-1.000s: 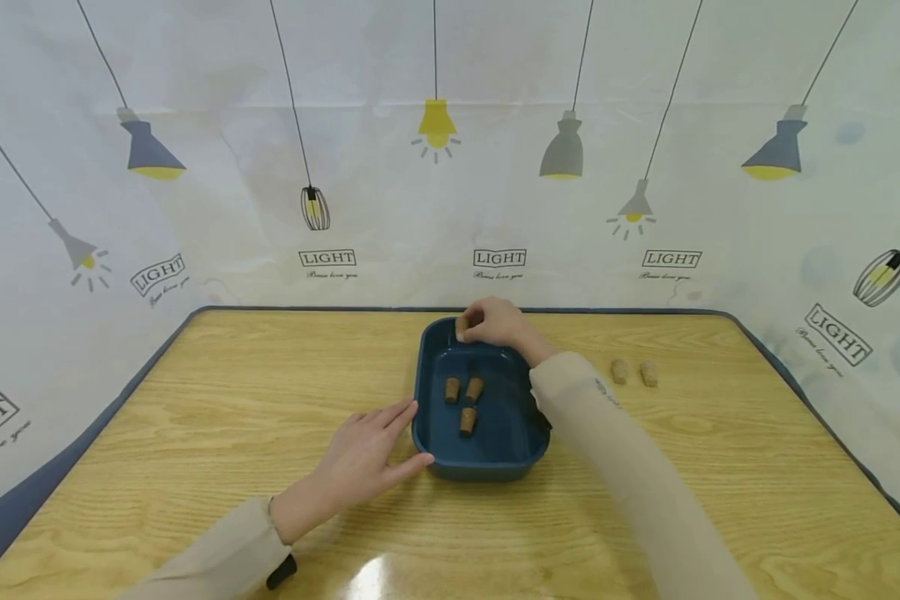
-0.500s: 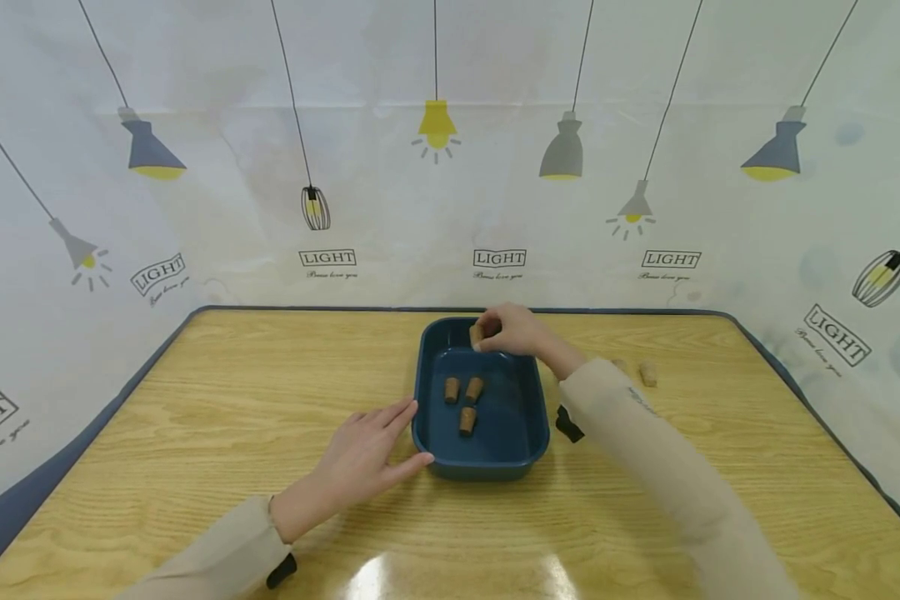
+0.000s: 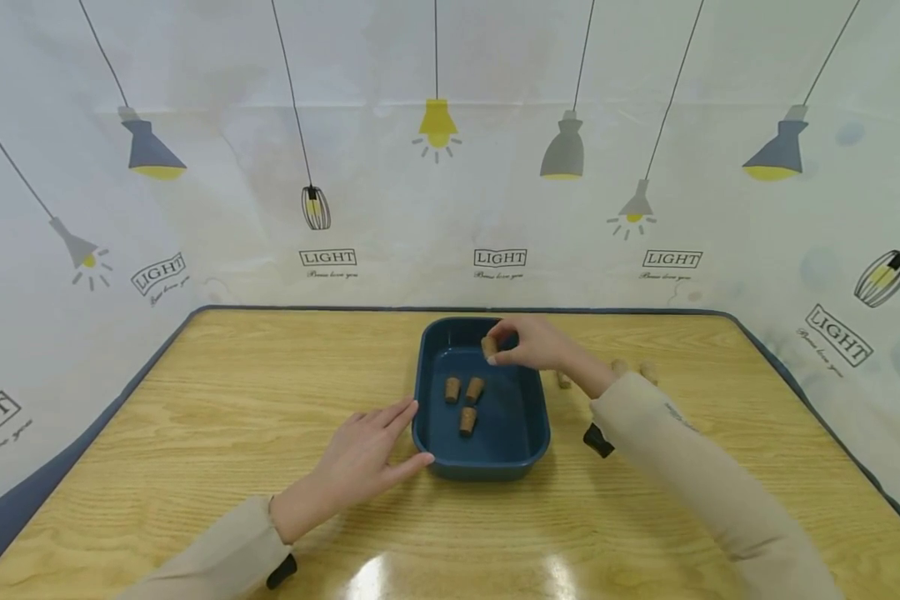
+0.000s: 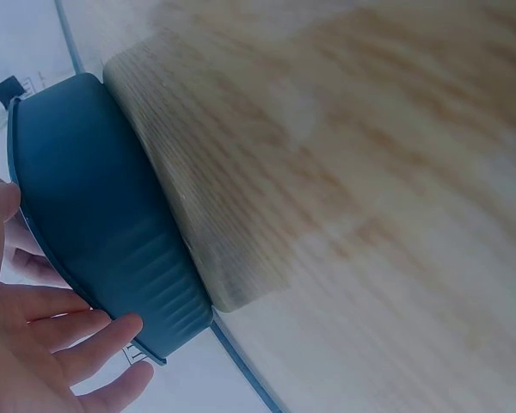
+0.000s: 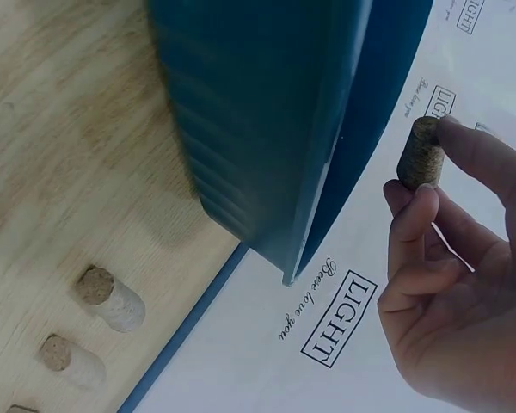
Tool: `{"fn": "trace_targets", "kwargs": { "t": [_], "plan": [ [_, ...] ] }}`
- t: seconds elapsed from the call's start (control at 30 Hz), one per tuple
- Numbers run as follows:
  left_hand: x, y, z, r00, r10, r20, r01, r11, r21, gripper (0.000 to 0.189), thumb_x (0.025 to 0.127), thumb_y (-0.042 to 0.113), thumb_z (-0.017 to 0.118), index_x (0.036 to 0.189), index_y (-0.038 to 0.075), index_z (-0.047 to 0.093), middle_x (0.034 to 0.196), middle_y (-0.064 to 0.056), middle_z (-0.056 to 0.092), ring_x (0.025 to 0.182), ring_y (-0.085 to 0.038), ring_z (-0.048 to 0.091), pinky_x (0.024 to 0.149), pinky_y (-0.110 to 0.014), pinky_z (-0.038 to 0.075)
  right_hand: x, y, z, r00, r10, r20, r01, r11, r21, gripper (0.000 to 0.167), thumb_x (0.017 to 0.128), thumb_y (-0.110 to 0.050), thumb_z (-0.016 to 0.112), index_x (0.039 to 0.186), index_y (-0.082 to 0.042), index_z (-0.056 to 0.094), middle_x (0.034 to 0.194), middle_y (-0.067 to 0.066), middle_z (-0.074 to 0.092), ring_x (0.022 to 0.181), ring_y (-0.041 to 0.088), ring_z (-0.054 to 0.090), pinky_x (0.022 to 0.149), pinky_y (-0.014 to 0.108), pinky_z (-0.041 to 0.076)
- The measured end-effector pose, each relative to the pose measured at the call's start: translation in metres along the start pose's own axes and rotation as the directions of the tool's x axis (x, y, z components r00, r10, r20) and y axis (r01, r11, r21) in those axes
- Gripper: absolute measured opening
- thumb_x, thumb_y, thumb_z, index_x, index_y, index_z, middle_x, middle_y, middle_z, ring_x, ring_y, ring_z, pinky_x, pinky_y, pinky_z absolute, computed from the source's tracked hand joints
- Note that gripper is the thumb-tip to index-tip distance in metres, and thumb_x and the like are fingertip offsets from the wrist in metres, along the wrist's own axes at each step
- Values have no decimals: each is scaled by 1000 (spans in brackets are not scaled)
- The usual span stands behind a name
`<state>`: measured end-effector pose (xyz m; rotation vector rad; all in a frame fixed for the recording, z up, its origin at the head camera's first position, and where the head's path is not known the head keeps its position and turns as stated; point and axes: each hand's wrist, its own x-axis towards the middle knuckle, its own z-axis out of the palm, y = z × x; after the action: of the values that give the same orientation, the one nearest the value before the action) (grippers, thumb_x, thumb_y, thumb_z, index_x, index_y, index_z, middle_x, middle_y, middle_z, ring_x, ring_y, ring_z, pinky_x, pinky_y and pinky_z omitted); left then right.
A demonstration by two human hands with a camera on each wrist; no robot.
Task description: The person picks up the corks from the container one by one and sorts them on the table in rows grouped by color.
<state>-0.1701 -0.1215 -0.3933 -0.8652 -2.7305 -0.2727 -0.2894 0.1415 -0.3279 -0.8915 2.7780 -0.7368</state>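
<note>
A deep blue rectangular tray [image 3: 521, 454] stands on the table, with three brown corks lying in it; the nearest cork [image 3: 468, 422] sits below the other two. Over the tray's far right part my right hand [image 3: 536, 343] pinches another cork [image 3: 490, 348] between thumb and fingertips. The right wrist view shows this held cork [image 5: 422, 153] raised above the tray rim. On the left side, my left hand [image 3: 363, 454] touches the tray's rim with fingers extended and thumb near the front corner. From the left wrist, those fingers [image 4: 90, 348] lie along the tray's outer wall.
Right of the tray, three more corks are on the wooden table [image 3: 217, 417]: one cork [image 3: 563, 380] close to the tray, and two farther right, partly behind the right sleeve [image 3: 708, 475]. A lamp-printed backdrop [image 3: 390, 192] rises behind the table's edge.
My right hand has moved right and a little nearer, carrying its cork from the tray's far rim. A cork beside the tray has come into view. The left hand has stayed put.
</note>
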Motion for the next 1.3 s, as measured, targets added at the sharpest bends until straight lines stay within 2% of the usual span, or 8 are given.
{"fn": "trace_targets", "kwargs": {
  "t": [0.2,0.37,0.47,0.77,0.93,1.13,1.3],
  "plan": [
    [-1,0,0,1000,9,-10,-9,1000,-3,74,82,62,41,128,4,47,125,-10,48,103,-27,53,80,-45,41,-12,4,0,998,-60,-14,60,998,29,42,80,-22,66,114,1,56,104,12,58,93,28,54,73,36,44],
    [0,0,1,1000,15,-22,-15,1000,-1,74,82,61,42,128,3,47,125,-10,49,102,-27,53,80,-45,42,-24,8,-1,997,-73,-14,74,996,48,41,81,-22,65,114,1,57,103,10,58,68,16,54,62,30,44],
    [0,0,0,1000,17,-26,-17,1000,2,73,82,60,43,128,3,47,125,-10,49,102,-27,53,80,-45,42,-33,11,-2,998,-65,-16,66,996,62,42,81,-23,65,115,0,56,105,11,58,61,13,50,59,30,43],
    [-1,0,0,1000,13,-17,-13,1000,4,73,82,60,43,128,3,47,126,-10,48,102,-27,53,80,-45,42,-57,28,-3,994,-88,-57,94,989,115,34,81,-17,65,110,-2,59,103,12,58,58,12,52,60,30,45],
    [-1,0,-1,1000,9,-15,-9,1000,2,73,83,60,43,128,3,47,126,-10,48,102,-27,53,80,-45,42,-67,37,-4,992,-105,-74,113,986,120,39,81,-13,65,114,5,55,103,15,58,57,10,52,58,29,45],
    [-1,0,-1,1000,15,-26,-16,1000,-4,72,82,59,45,127,3,47,125,-10,48,102,-26,53,79,-45,42,-77,51,-1,992,-91,-92,102,988,115,42,81,-20,65,116,2,55,104,12,58,62,11,52,59,28,44],
    [-1,0,-1,1000,13,-17,-13,1000,-5,72,82,59,44,128,4,47,126,-10,48,102,-26,53,79,-46,42,-85,61,1,992,-98,-83,110,980,164,43,81,-17,65,116,6,53,106,15,57,63,14,51,58,29,44]
  ]
}}
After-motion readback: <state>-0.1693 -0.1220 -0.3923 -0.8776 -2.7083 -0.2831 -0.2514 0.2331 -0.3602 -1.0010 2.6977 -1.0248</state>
